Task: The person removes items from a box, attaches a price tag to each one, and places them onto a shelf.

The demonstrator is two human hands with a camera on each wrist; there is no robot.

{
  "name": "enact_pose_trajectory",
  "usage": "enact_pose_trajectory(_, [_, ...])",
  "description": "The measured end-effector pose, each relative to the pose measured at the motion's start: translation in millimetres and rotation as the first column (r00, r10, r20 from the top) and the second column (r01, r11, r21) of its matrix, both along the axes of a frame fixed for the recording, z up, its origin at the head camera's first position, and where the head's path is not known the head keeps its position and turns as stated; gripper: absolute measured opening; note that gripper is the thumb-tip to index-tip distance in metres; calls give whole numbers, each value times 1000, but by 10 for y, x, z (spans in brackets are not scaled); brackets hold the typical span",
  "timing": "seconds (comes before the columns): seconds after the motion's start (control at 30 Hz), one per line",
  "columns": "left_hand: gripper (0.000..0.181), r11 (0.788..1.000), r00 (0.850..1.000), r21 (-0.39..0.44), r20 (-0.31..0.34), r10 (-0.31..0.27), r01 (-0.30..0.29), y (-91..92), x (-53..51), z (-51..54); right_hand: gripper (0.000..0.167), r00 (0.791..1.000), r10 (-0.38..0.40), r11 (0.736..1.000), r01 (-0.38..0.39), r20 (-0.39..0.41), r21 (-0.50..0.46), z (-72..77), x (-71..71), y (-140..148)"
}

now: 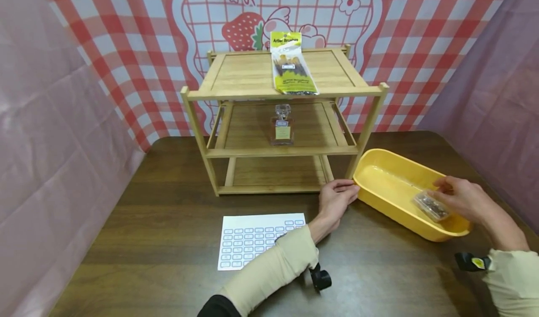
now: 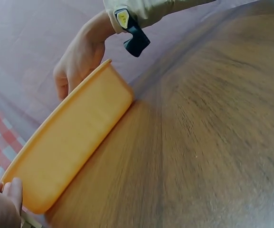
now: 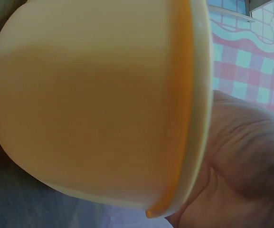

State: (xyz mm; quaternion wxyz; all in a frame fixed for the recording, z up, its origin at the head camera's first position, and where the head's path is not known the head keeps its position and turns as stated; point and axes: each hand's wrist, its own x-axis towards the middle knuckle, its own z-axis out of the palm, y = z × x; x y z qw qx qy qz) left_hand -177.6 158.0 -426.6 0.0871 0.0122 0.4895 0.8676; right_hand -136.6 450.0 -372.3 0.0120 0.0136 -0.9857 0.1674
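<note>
The left hand [image 1: 334, 202] pinches the near-left rim of a yellow basin [image 1: 389, 209]; in the left wrist view its fingertips [image 2: 14, 190] lie at the rim of the basin [image 2: 70, 142]. Over the basin's right part, the right hand [image 1: 463, 198] has its thumb and fingers at a small clear box [image 1: 431, 207] with dark contents, which lies tilted inside. The basin wall hides the right fingertips in both wrist views, where the back of the right hand [image 2: 82, 57] and its palm side [image 3: 241, 152] show beyond the rim.
A three-tier wooden shelf [image 1: 282, 151] stands at the back, with a pack of brushes [image 1: 292, 69] on top and a glass bottle [image 1: 282, 130] on the middle tier. A label sheet [image 1: 248, 242] lies in front, partly under the left forearm.
</note>
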Motion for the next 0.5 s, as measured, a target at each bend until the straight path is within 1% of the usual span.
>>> enact_pose_trajectory(0.13, [14, 999, 999, -24, 13, 30, -30, 23, 26, 18, 42, 999, -6, 1000, 6, 53, 15, 20, -9, -5])
enact_pose_trajectory(0.23, [14, 998, 998, -29, 35, 50, -49, 41, 50, 32, 42, 997, -13, 1000, 12, 73, 20, 31, -17, -20])
enact_pose_trajectory(0.5, [16, 995, 991, 25, 92, 93, -95, 107, 101, 68, 43, 995, -29, 999, 27, 90, 20, 41, -33, -38])
